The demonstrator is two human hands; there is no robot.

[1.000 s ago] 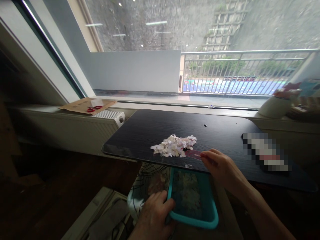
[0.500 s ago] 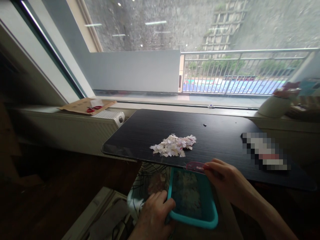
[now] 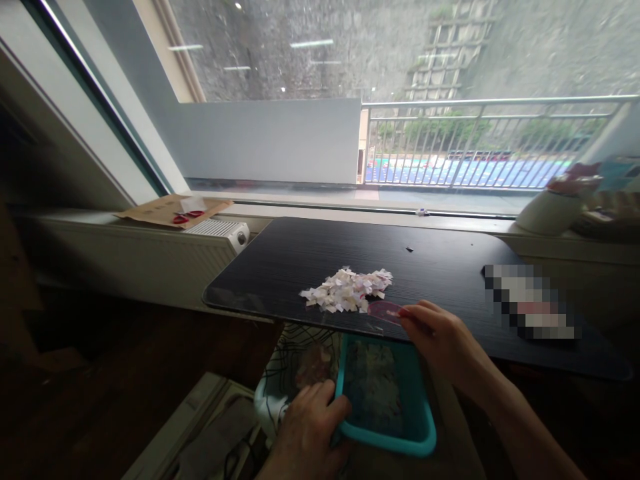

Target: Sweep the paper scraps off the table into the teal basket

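Observation:
My left hand [image 3: 307, 427] grips the near left rim of a teal tray [image 3: 400, 440] held just below the front edge of a black table [image 3: 440, 267]. Paper bits lie inside the tray. My right hand [image 3: 440, 340] pinches a small pink translucent card [image 3: 384, 309] that rests on the tabletop beside a heap of small white and pink paper scraps [image 3: 347, 291]. The card's edge touches the heap's near right side.
A pixelated flat object [image 3: 530, 303] lies on the table's right. A white pot [image 3: 547, 213] stands on the sill at right. Cardboard with red scissors [image 3: 175, 212] sits on a radiator at left. A wire basket [image 3: 300, 363] is under the table.
My right hand swept the pink card back to the table's edge over the tray, then returned it forward to the heap. The left hand and tray stayed put.

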